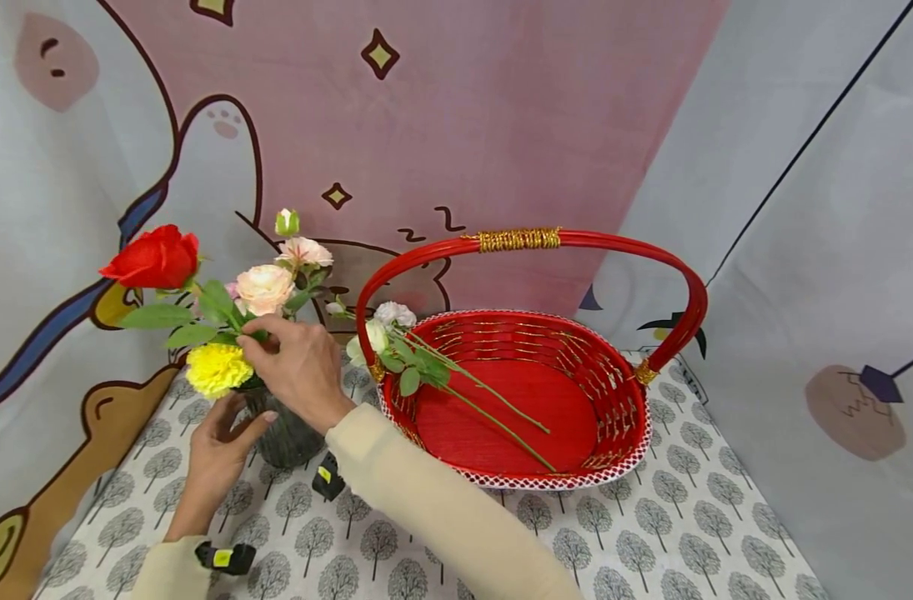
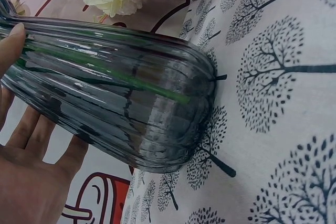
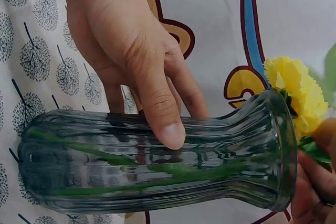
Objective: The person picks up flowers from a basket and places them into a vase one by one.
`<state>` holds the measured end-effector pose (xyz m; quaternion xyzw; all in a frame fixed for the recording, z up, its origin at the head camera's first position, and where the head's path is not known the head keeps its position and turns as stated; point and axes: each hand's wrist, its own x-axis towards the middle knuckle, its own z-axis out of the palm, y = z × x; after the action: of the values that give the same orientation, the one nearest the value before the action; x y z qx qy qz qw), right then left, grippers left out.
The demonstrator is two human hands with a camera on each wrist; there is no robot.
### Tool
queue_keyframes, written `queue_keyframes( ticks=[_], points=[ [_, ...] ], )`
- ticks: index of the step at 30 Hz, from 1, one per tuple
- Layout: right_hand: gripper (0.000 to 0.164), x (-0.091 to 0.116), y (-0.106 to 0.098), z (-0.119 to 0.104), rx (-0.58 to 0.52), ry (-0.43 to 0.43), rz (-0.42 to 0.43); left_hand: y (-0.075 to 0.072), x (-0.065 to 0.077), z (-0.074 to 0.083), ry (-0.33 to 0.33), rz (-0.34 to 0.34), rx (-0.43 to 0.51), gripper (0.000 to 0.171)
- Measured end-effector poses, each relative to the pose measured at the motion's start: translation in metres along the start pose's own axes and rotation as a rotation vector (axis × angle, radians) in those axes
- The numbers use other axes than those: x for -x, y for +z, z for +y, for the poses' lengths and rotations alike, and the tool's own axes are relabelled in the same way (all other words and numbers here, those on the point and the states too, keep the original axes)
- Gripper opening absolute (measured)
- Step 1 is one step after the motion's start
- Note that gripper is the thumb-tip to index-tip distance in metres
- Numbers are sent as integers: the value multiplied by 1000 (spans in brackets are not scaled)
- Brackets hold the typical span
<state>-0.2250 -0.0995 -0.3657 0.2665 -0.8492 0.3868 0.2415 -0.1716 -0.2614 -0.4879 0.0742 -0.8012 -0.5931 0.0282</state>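
Observation:
My left hand (image 1: 219, 446) holds a ribbed grey glass vase (image 1: 285, 442) from its left side, thumb and fingers around the body. Stems stand inside the vase (image 2: 131, 87), seen through the glass in the left wrist view. Over the vase's mouth my right hand (image 1: 300, 362) pinches a leafy stem, partly hidden by the fingers. Above rise a red rose (image 1: 156, 258), pale peach roses (image 1: 264, 289) and a small bud (image 1: 287, 222). A yellow carnation (image 1: 218, 369) sits low at the rim, between the two hands.
Right of the vase stands a red woven basket (image 1: 512, 479) with a tall arched handle (image 1: 609, 243). White flowers (image 1: 369, 340) lean over its left rim, their stems lying inside. Beneath is a tree-print cloth (image 1: 381, 542); a cartoon curtain (image 1: 501, 125) hangs behind.

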Motion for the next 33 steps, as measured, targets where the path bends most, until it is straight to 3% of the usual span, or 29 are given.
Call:
queue_keyframes(
  ticks=[6, 18, 24, 33],
  points=[
    [17, 0, 0, -5, 88, 48, -76, 0, -1, -1, 16, 6, -1, 95],
    [26, -5, -3, -7, -50, 91, -78, 0, 0, -1, 5, 1, -4, 94],
    [19, -8, -4, -9, -49, 158, -98, 0, -1, 0, 15, 11, -33, 90],
    [15, -2, -3, -2, 37, 138, -148, 2, -1, 1, 17, 18, -30, 93]
  ],
)
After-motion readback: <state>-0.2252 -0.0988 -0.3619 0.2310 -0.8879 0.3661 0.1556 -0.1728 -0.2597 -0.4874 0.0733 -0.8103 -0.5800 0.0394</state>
